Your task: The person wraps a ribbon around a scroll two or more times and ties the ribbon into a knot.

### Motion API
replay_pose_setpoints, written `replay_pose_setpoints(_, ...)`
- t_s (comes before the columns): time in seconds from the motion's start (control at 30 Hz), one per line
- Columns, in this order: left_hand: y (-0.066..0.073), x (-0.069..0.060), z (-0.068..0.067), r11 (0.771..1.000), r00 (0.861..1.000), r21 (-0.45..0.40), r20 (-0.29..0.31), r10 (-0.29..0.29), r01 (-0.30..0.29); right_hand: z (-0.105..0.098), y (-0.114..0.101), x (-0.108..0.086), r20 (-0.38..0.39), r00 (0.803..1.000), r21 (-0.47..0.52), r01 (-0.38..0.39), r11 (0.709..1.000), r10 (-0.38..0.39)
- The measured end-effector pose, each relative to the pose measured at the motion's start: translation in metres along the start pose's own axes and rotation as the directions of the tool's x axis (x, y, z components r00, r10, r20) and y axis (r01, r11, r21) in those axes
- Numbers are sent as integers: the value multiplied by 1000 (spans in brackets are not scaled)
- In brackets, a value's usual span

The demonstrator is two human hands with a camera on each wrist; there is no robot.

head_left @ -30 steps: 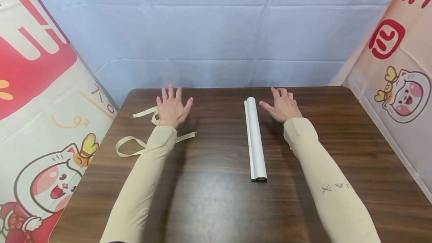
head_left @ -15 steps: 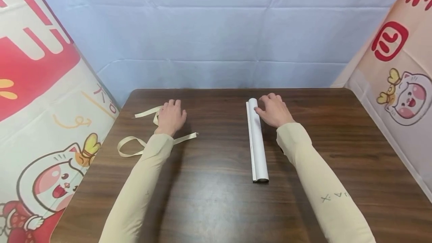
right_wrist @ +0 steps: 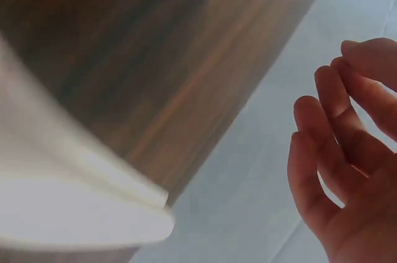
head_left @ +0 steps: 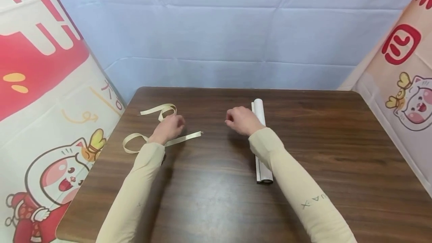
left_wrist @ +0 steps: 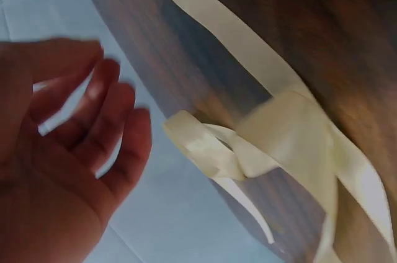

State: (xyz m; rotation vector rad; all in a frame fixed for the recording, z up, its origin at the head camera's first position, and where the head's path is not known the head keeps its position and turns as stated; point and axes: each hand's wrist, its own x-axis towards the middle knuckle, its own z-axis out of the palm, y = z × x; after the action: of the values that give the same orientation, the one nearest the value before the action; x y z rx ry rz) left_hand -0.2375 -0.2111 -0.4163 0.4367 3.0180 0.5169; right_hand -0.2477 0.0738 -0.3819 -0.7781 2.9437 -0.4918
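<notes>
A cream ribbon [head_left: 183,138] lies in loose loops on the left of the table. Over it hovers my left hand [head_left: 168,127], hiding part of it; in the left wrist view the hand's fingers [left_wrist: 127,151] bend loosely, apart from the ribbon [left_wrist: 217,21]. Lengthwise on the table lies a white roll [head_left: 259,110], perhaps of paper, with a narrow flap along its left side. My right hand [head_left: 243,120] reaches across above the roll, its fingers just left of it. In the right wrist view those fingers [right_wrist: 338,114] are relaxed and grip nothing.
The dark wood table [head_left: 337,141] has rounded far corners. Behind it hangs a pale blue cloth [head_left: 216,33]. Printed cartoon banners stand on the left [head_left: 50,66] and right [head_left: 405,85]. A right sleeve [head_left: 297,179] covers some of the roll.
My right hand has moved left from beside the roll to above and past it. My left hand has drawn back toward me over the ribbon. Spread fingers have become loosely bent.
</notes>
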Motion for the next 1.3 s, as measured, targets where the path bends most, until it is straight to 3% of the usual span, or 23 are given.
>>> replay_pose_setpoints(0.13,-9,-10,2,997,997,-30,32,73,-72,22,-28,8,61,993,0,103,995,-102)
replay_pose_setpoints(0.33,-15,-23,5,994,998,-86,2,70,-69,57,-63,16,87,949,-11,304,953,-302)
replay_pose_setpoints(0.53,-12,-31,15,990,990,-55,-64,124,-128,77,-83,17,84,932,-45,357,933,-353)
replay_pose_setpoints(0.67,-8,-38,21,989,989,-41,-58,137,-139,83,-90,18,100,933,-80,354,932,-345)
replay_pose_setpoints(0.83,-4,-47,27,995,995,-10,-41,96,-96,89,-93,17,156,943,-126,314,941,-294)
replay_pose_setpoints(1.0,1,-54,32,997,997,42,-41,64,-63,93,-94,14,161,951,-175,289,941,-262)
replay_pose_setpoints(1.17,2,-59,37,997,1000,76,4,-13,13,95,-97,11,181,962,-211,242,947,-205)
replay_pose_setpoints(1.3,3,-60,38,993,992,77,82,-95,89,95,-98,10,188,969,-227,203,953,-162)
